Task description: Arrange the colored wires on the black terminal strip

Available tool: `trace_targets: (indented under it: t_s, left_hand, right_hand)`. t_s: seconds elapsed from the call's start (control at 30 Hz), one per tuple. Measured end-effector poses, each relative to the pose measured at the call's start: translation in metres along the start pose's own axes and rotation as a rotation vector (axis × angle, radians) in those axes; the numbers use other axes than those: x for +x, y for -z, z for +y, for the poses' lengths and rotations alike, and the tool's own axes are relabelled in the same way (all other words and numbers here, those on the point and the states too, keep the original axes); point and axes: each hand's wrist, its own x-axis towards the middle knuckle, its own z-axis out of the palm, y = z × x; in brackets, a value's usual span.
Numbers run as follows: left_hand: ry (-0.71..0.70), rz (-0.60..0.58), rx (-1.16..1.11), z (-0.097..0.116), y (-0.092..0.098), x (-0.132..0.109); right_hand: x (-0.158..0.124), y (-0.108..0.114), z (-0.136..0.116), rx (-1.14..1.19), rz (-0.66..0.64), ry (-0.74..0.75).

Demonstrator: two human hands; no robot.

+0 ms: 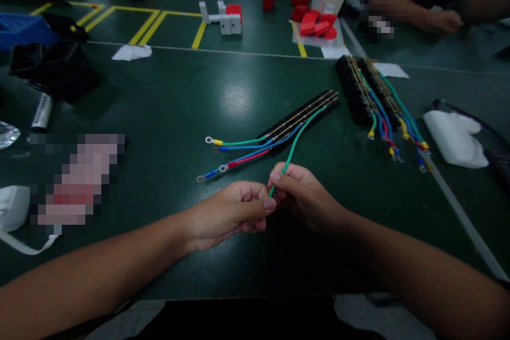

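Between the fingers of both my hands runs a green wire (295,141). My left hand (235,210) pinches its near end, so that end is hidden. Just up the wire, my right hand (305,191) grips it with thumb and forefinger. The wire leads to a long black terminal strip (303,117) with brass rails, lying slantwise on the table. From its left end spread other wires: a green wire (243,143) with a yellow-sleeved ring terminal, blue wires (249,147) and a red wire (251,157), all tipped with ring terminals.
Two similar wired strips (354,90) lie at the right, near a white crumpled bundle (456,138). Red plastic parts (319,24) and white blocks (231,22) stand at the back. Black bins (56,66) sit at left. Another person's hand (446,21) rests far right.
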Motion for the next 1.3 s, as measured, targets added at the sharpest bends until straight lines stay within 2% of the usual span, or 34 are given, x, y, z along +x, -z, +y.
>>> trace_targets:
  t_s: [0.4, 0.57, 0.97, 1.17, 1.3]
  left_hand:
    - [0.02, -0.038, -0.165, 0.0023, 0.0012, -0.0005]
    - [0.002, -0.018, -0.114, 0.0011, 0.0009, -0.0008]
    - [0.033, -0.06, -0.092, 0.0007, 0.0032, -0.0006]
    - [-0.016, -0.049, -0.089, 0.0002, 0.0022, -0.0003]
    - [0.008, -0.046, -0.067, 0.0009, 0.0017, 0.0005]
  right_hand:
    - [0.0005, -0.0001, -0.0003, 0.02, -0.032, -0.012]
    - [0.0002, -0.0014, -0.0003, 0.037, 0.013, -0.013]
    - [0.0005, -0.0008, 0.0002, 0.038, -0.021, -0.014]
    - [0.0002, -0.0013, -0.0001, 0.048, -0.004, -0.001]
    - [0.0002, -0.0011, -0.0002, 0.056, -0.009, -0.009]
